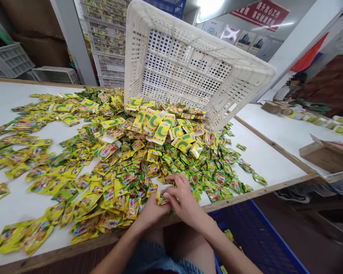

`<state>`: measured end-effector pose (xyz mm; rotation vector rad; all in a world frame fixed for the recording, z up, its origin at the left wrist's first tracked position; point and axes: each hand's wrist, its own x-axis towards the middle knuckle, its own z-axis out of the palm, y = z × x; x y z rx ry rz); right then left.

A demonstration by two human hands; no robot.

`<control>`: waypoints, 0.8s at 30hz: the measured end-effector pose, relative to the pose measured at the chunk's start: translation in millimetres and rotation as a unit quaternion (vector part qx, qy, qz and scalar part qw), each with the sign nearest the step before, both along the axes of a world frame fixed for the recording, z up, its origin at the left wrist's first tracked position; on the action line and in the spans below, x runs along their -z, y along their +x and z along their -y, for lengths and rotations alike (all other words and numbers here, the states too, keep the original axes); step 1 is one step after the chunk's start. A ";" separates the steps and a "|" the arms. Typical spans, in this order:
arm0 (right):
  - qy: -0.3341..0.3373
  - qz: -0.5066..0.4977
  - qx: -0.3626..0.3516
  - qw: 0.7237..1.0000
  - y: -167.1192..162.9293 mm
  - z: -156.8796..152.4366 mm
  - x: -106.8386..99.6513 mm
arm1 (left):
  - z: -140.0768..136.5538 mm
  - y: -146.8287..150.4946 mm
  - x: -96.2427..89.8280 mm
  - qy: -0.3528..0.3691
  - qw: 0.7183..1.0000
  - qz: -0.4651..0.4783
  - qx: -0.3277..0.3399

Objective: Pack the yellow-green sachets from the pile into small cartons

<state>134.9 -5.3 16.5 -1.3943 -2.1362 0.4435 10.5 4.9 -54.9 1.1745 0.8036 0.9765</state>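
Observation:
Near the table's front edge, my left hand (153, 211) is closed around a small yellow-and-red packet (160, 199), partly hidden by the fingers. My right hand (183, 198) is beside it, the thumb at the packet and the fingers apart, reaching over the wrapped candies. Yellow candy packets (117, 194) are heaped to the left of my hands. Green packets with red fruit pictures (200, 171) lie ahead and to the right. Beyond them, flat yellow cartons (162, 127) spill from the mouth of a tipped white plastic crate (188, 34).
The white table (263, 156) has a wooden front edge. Below it at the right is a blue crate (260, 228) with some packets inside. Stacked crates (107, 38) stand behind. At the right are an open cardboard box (326, 152) on another table and a person (288, 91) farther back.

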 end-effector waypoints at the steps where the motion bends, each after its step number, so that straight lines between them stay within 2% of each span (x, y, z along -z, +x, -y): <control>1: -0.021 0.000 -0.010 1.000 0.7 1.3 4.1 | -0.5 -0.8 2.1 0.004 1.000 -0.003 0.005; 4: -0.073 -0.049 -0.017 0.996 5.7 5.3 19.4 | -0.2 -5.0 3.6 0.008 1.000 -0.026 -0.002; 9: -0.095 -0.211 0.061 0.971 10.1 11.8 45.7 | 13.1 -10.1 4.5 -0.003 0.989 -0.042 -0.141; 12: -0.099 -0.275 0.089 0.952 6.7 14.0 54.0 | 21.1 -13.5 6.0 0.031 0.983 -0.041 -0.175; 16: -0.074 -0.226 0.081 0.968 3.9 12.1 54.3 | 21.7 -21.7 1.7 0.069 0.982 -0.107 -0.141; 20: -0.049 -0.198 0.042 0.978 2.8 5.7 48.8 | 17.9 -25.6 -4.3 0.099 0.970 -0.155 -0.157; 24: -0.051 -0.256 0.055 0.964 0.3 2.0 48.0 | 16.9 -23.1 -4.5 0.091 0.973 -0.098 -0.189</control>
